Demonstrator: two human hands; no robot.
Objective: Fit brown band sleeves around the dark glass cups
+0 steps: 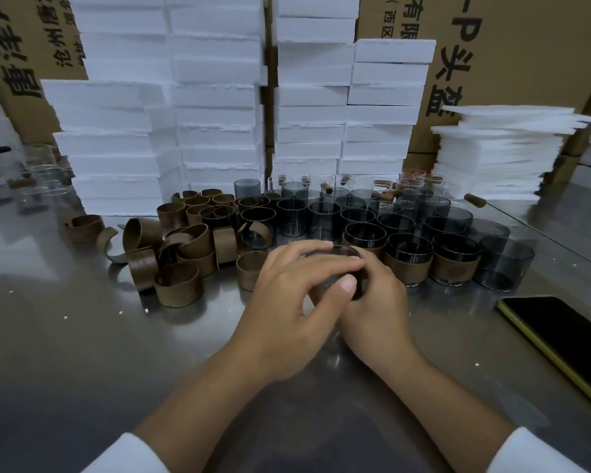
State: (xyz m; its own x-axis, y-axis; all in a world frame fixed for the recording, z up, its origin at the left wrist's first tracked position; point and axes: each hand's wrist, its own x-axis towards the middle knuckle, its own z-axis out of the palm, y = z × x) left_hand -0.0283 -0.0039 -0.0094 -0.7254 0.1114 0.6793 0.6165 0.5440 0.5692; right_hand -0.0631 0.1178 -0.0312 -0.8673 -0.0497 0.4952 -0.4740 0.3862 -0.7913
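Observation:
Both hands wrap one dark glass cup (347,251) at the table's middle; only its rim and a dark side patch show between the fingers. My left hand (287,295) curls over it from the left, thumb on the front. My right hand (372,302) grips it from the right, partly under the left. Whether a band is on this cup is hidden. A heap of loose brown band sleeves (181,247) lies to the left. Several bare dark cups (325,216) stand behind, and three sleeved cups (454,264) stand in a row to the right.
Stacks of white foam blocks (215,107) and cardboard boxes (512,46) wall off the back. Thin foam sheets (498,155) are piled at the back right. A phone (560,332) lies at the right edge. Clear glasses (38,172) stand far left on the steel table (82,353).

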